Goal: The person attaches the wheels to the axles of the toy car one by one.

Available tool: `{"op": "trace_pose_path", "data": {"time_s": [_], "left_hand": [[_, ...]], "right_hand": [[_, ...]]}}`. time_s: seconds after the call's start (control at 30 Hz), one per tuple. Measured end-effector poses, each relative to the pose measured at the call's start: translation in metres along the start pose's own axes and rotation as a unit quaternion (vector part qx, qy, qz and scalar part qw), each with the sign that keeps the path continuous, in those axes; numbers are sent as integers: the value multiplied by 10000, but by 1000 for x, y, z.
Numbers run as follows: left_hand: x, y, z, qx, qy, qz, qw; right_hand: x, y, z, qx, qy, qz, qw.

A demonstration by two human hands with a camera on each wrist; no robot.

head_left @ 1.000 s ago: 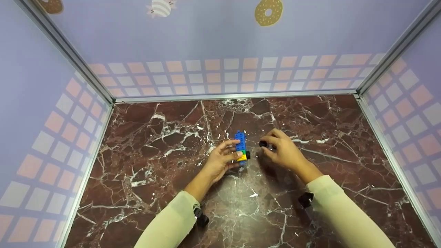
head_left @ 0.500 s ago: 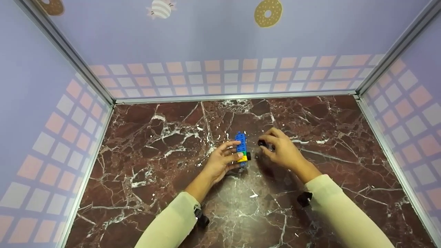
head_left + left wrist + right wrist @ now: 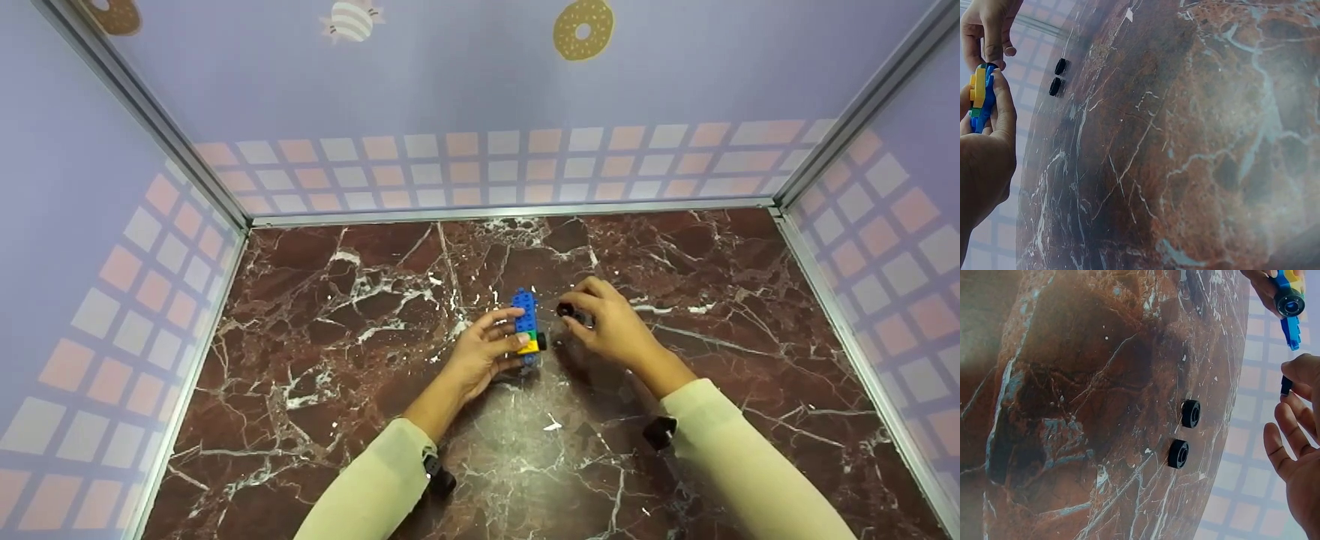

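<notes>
In the head view my left hand (image 3: 478,352) grips a toy vehicle built of bricks (image 3: 524,311). It has a long studded blue base, with green and yellow bricks near its lower end. One black wheel (image 3: 1289,302) is fitted on its right side, plainest in the right wrist view. My right hand (image 3: 616,328) pinches a loose black wheel (image 3: 565,309) between thumb and fingers, a short gap to the right of the vehicle. Fingers of my left hand cover part of the vehicle's left side.
Two more black wheels, one upper (image 3: 1191,414) and one lower (image 3: 1178,454), rest on the dark red marbled tabletop (image 3: 360,435) in the right wrist view. Patterned panels (image 3: 480,90) wall in the back and both sides.
My right hand has shifted slightly left with the wheel, narrowing the gap to the vehicle. My left hand and the vehicle have moved only a little toward me.
</notes>
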State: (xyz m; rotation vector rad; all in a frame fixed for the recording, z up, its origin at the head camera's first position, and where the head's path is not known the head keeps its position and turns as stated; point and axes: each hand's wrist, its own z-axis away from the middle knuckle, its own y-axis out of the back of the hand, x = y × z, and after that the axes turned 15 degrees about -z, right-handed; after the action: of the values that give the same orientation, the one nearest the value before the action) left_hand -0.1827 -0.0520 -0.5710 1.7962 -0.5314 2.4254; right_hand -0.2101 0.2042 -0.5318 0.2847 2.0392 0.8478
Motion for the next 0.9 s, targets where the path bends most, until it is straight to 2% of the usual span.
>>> {"op": "trace_pose_path", "data": {"time_s": [0.43,0.73,0.9], "left_hand": [[-1,0,1,6,36,32,10000],[-2,0,1,5,69,-27,10000],[-1,0,2,-2,91,-11,10000]], "right_hand": [[-3,-2,-3,31,-32,-64,10000],[-8,-1,-7,-80,-263,-289,9992],[-9,-2,-8,-66,-192,-378,9991]]}}
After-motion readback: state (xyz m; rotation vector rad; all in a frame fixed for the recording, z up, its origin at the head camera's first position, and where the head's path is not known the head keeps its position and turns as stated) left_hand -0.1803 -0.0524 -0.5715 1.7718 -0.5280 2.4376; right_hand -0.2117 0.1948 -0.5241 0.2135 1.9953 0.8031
